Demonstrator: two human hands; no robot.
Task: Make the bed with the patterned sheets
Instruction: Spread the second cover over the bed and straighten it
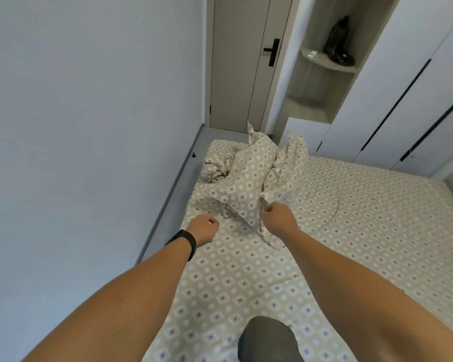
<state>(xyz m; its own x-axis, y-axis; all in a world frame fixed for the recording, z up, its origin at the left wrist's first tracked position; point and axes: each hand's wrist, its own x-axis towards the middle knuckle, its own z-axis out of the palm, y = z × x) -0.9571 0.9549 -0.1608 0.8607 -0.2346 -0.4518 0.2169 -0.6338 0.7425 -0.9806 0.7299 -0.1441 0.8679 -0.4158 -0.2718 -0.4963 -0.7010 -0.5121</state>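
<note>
A grey-clad knee [268, 338] rests on the patterned sheet [246, 280] spread over the bed, the left hand [204, 227] is clenched, holding nothing visible, the right hand [277, 216] pinches the bunched patterned pillowcase [249, 184] lying beyond.

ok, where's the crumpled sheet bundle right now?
Head view, upper centre-left: the crumpled bundle lies at the bed's far corner by the wall, just left of the pillow.

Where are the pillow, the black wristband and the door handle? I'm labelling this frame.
pillow [246, 178]: head view, middle of its patterned case.
black wristband [185, 237]: head view, band on the left wrist.
door handle [272, 51]: head view, black lock plate.
</note>
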